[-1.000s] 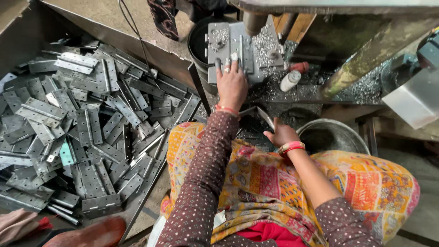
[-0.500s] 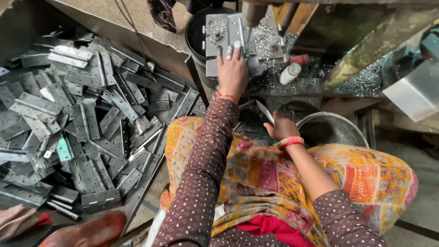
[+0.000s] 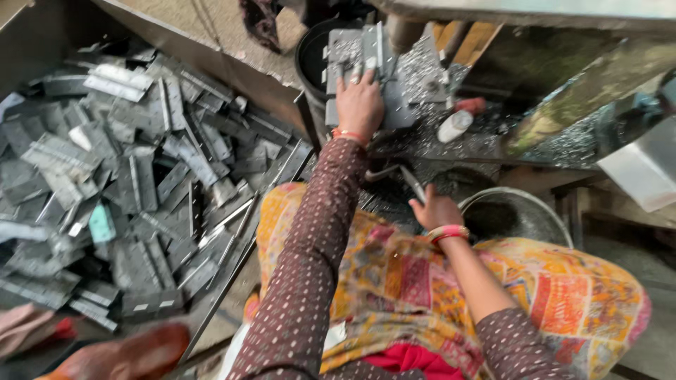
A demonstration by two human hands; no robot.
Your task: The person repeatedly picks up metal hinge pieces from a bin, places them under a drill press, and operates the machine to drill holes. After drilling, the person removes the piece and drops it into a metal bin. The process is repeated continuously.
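Two hands are at work near the top centre of the frame. The left hand (image 3: 359,105) lies flat, fingers spread, pressing on a grey metal plate (image 3: 352,53) seated in the press fixture (image 3: 394,77); it is open, not clamped around anything. The right hand (image 3: 433,210), lower and right of centre, is closed around a thin metal lever (image 3: 412,181) just above a steel basin (image 3: 521,214).

The plate's long axis appears to run up the frame, away from the person, its far end pointing at the top edge, though blur makes this uncertain.

The left fingers rest right at the tooling; if the lever moved while they lay there, they could be pinched. Metal chips (image 3: 429,63) litter the surface. A heap of grey strips (image 3: 127,190) fills the left.
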